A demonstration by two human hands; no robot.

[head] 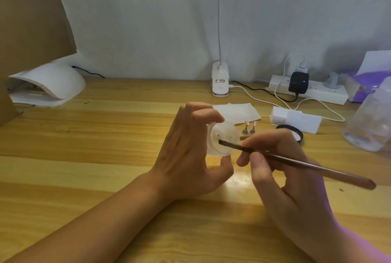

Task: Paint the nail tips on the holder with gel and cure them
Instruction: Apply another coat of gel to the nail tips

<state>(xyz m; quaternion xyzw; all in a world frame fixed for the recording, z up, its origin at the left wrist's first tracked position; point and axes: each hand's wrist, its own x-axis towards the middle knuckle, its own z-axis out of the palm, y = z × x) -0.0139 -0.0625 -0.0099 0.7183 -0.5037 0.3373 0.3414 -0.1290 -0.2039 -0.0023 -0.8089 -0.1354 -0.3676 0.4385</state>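
near the front edge of the wooden desk [95,157], toward its middle, the left hand [186,152] grips a small white gel jar [224,138] between curled fingers above and thumb below, its mouth tilted to face the person. the right hand [281,169] pinches a long brush [317,168] like a pen, low on the shaft, with the dark bristle end inside the jar.

this looks like loading the brush. to do it well, i'd take only a little gel, wipe the extra off on the inner rim, and keep the jar tilted no further so nothing runs out.

just behind the jar stand the nail tips on their two small holders [249,128], pinkish, apart from both hands and seemingly not yet cured. the black lid [296,133] lies just beside the right hand's knuckles.

further back, the white curing lamp [55,83] sits at the far left corner, well apart from the tips. a clip lamp [220,83] stands at the back edge; its label is too small to read. the purple pack [364,85] at the far right carries pale characters, cut off and unreadable.
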